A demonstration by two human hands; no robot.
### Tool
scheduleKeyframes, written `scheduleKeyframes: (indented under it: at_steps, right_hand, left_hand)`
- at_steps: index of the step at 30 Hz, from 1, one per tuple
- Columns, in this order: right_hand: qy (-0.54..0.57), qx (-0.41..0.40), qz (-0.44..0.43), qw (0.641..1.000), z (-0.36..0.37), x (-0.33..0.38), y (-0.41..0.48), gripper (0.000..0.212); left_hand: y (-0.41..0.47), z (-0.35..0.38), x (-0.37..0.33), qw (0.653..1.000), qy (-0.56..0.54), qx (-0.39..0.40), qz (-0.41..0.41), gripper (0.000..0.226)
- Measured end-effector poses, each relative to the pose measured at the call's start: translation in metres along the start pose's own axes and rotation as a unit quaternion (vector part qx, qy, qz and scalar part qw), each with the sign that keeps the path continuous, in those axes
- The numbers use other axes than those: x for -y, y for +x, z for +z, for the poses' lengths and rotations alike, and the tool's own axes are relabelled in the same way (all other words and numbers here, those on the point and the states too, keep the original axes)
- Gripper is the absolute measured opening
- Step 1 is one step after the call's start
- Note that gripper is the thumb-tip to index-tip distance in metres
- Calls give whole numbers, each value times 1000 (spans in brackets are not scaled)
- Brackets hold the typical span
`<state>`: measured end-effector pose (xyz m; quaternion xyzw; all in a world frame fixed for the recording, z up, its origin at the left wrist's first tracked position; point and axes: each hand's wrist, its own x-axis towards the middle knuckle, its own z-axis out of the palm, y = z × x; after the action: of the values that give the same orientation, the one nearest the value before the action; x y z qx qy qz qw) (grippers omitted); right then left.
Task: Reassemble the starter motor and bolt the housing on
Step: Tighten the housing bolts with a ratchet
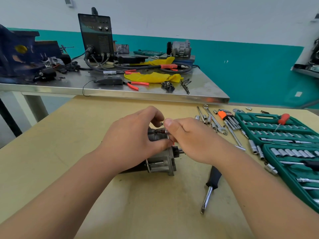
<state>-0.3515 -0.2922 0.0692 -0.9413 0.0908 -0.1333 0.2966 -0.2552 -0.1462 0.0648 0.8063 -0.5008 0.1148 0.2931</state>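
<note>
At the far left a dark blue bench vise (pixel 15 54) sits on a brushed steel bench (pixel 120 96). A boxy black welding machine (pixel 96 35) with two round knobs stands further along, and crumpled yellow cloth (pixel 151 77) and orange-handled pliers (pixel 136 84) lie nearer the bench's front edge.

In front is a matte tan board table (pixel 69 135). The starter motor (pixel 160 164) lies on its side near the middle, a dull grey cast-metal body with a flanged end facing right.

The left hand (pixel 133 140) arches over the motor's upper barrel. Its fingers curl round the barrel and its thumb presses against the right end.

A copper-coloured terminal stud (pixel 160 131) juts rightward from that barrel. The right hand (pixel 189 137) meets it from the right, thumb and curled fingers closed on its tip. Something small may be pinched there, but the thumb hides it.

Both hands sit directly above the motor, almost touching each other.

To the right lies a black-handled driver (pixel 211 183) with a chrome shaft. Beyond it are loose chrome sockets, hex keys (pixel 229 120) in an orange holder, and an open green plastic socket case (pixel 259 116).
</note>
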Motion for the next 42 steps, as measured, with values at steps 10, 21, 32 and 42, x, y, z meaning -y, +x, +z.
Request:
scheduleKeyframes:
  at_steps: [10,21,32,42]
  right_hand:
    - [238,108,126,957,-4,10,-1,54]
    - [12,37,-28,999,-15,1,-4,28]
    - [-43,12,-38,998,-10,-1,-2,33]
    - [119,7,66,991,3,5,1,51]
  left_hand:
    - [-3,3,-1,999,14,-32,32,32]
    - [-4,2,1,998,3,-41,53,27]
    - [1,2,1,998,-7,-31,55,26]
    - [-1,3,1,998,19,-36,39,23]
